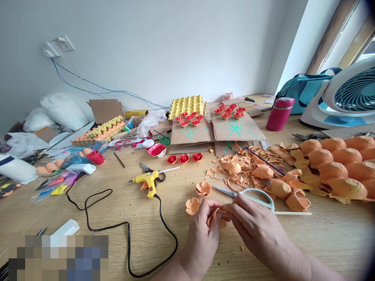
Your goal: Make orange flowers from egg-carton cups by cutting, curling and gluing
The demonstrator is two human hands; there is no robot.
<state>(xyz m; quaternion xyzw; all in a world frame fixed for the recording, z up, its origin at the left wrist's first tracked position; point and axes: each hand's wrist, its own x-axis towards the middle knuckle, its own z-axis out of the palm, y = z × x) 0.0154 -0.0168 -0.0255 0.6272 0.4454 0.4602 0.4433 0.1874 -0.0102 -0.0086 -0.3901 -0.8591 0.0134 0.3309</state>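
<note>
Between my two hands is a small egg-carton flower [215, 214] of bare orange pulp, partly hidden by the fingers. My left hand [204, 230] is closed on it from the left. The fingertips of my right hand [253, 220] pinch its upper edge. Just behind the hands lie two more cut pieces, a petalled carton cup [192, 206] and a layered carton flower [203, 189]. Light-blue scissors [254, 194] rest behind my right hand, blades pointing left. A yellow glue gun [148, 182] lies to the left on the table, over black-handled scissors [159, 176].
Orange carton scraps [258, 171] are heaped beside egg trays [336, 164] on the right. Three red flowers [183, 158] sit before cardboard sheets [238, 130] bearing more red flowers. A black cord [129, 238] loops across the left. A pink bottle [280, 114] and fan [336, 97] stand at right.
</note>
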